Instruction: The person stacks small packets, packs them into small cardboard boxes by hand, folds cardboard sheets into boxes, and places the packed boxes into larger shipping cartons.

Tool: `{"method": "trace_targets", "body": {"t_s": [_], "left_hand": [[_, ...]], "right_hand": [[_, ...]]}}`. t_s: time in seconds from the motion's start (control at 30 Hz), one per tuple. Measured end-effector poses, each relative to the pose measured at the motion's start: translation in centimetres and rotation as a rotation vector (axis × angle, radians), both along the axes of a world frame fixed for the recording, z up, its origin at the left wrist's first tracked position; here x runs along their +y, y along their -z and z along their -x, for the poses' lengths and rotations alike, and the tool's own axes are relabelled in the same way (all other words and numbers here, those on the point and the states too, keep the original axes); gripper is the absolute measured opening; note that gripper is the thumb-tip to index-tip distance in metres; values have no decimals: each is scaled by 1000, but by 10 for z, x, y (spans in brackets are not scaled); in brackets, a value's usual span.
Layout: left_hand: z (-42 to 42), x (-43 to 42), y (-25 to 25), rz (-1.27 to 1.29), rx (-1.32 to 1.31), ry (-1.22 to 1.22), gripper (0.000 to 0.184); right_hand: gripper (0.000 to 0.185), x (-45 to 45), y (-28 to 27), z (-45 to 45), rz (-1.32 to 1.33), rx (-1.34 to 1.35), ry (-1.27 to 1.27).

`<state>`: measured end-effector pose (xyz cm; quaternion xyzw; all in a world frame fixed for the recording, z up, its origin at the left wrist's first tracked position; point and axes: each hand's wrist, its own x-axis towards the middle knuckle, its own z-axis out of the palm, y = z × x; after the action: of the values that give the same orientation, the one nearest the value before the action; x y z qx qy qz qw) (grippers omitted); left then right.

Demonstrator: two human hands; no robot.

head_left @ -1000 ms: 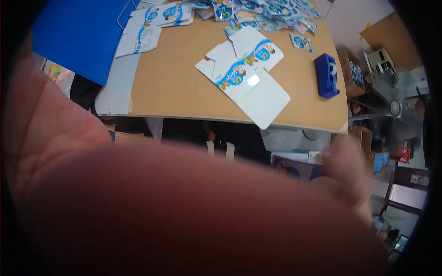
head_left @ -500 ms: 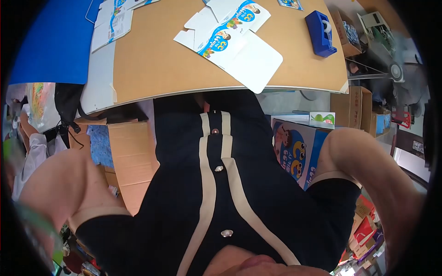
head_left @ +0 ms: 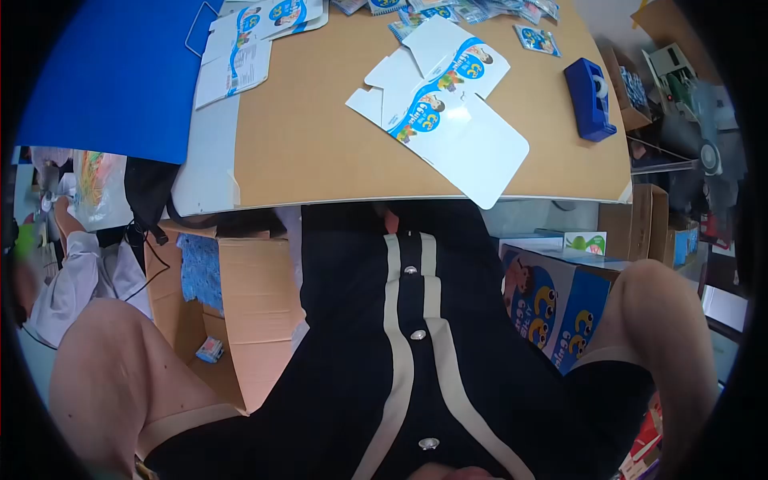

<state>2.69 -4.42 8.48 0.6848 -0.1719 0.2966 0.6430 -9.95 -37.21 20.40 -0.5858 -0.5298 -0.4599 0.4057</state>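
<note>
Neither of my hands is in the frame. My left arm [head_left: 104, 384] is bent at the left side, and my right arm [head_left: 664, 328] is bent at the right side; both forearms run out of view. On the tan tabletop [head_left: 312, 152] in front of me lies an unfolded white carton [head_left: 480, 148] with blue printing, its lower flap reaching the front edge. Flattened printed cartons [head_left: 236, 68] lie at the back left. A blue tape dispenser [head_left: 590, 100] stands at the right, with a small printed packet [head_left: 537, 40] behind it.
Several small packets [head_left: 480, 10] lie along the back of the table. A blue panel [head_left: 104, 80] is at the left. Below the table are an open cardboard box [head_left: 252, 304] and a printed blue box [head_left: 552, 296]. Another person's sleeve [head_left: 88, 268] shows at far left.
The view has tilted up and shifted, so the table's contents sit lower and further right, and more packets show at the back. The carton and tape dispenser keep their places on the table.
</note>
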Motion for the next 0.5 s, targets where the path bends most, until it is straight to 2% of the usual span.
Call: {"method": "trace_targets", "body": {"t_s": [0.23, 0.27, 0.37, 0.4, 0.43, 0.47, 0.5], "left_hand": [[19, -9, 8, 29, 95, -64, 31], [17, -9, 6, 30, 82, -76, 31], [14, -14, -3, 34, 61, -91, 30], [11, -20, -11, 38, 50, -95, 30], [5, -31, 24, -458, 246, 82, 35], [-2, -63, 50, -669, 277, 95, 51], [-10, -86, 92, -706, 179, 137, 55]], "right_hand": [[58, 0, -25, 12, 35, -24, 73], [58, -2, -11, 2, 33, -38, 70], [31, -8, 97, -64, -357, 530, 686], [27, -3, 119, -84, -448, 1062, 812], [25, -17, 164, -97, -194, 1168, 740], [23, -21, 205, -111, -106, 1332, 742], [23, -19, 237, -121, -40, 1298, 766]]}}
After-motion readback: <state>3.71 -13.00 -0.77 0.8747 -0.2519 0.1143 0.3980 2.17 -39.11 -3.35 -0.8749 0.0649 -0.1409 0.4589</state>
